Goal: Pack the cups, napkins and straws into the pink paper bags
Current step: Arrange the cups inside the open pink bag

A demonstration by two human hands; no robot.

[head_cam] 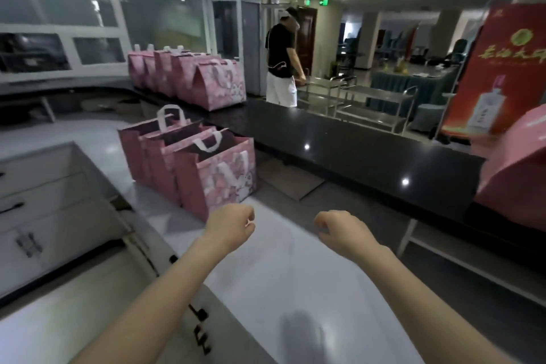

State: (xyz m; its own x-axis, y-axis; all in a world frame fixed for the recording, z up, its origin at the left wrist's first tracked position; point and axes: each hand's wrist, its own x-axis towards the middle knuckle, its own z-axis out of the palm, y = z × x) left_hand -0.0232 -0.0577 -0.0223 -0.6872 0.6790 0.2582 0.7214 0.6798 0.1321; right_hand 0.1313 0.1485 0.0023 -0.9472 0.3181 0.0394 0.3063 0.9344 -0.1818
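Head view: both my forearms reach forward from the bottom of the frame over a white surface point(295, 275), side by side and apart. My left hand point(233, 224) sits at centre, knuckles up, fingers curled into a fist. A small pale speck shows at its fingertips, and I cannot tell whether it pinches anything. My right hand point(339, 227) is level with it to the right, wrist bent, fingers curled down and in, with nothing visible in it.

Just above my left hand, three open bags point(218, 177) stand upright on the white surface with their mouths up and white handles raised. They are packed face to face in a row running from upper left to lower right. The nearest one shows its printed broad side towards the lower right.

In the upper left, a row of closed bags point(189, 80) stands on a black counter point(354, 151), lined up the same way, tops folded to a ridge. Another pink bag point(514, 162) leans at the right edge, cut off by the frame.

Drawers point(44, 201) are at left. A person point(280, 68) stands beyond the counter, and a red banner point(496, 68) is at upper right.
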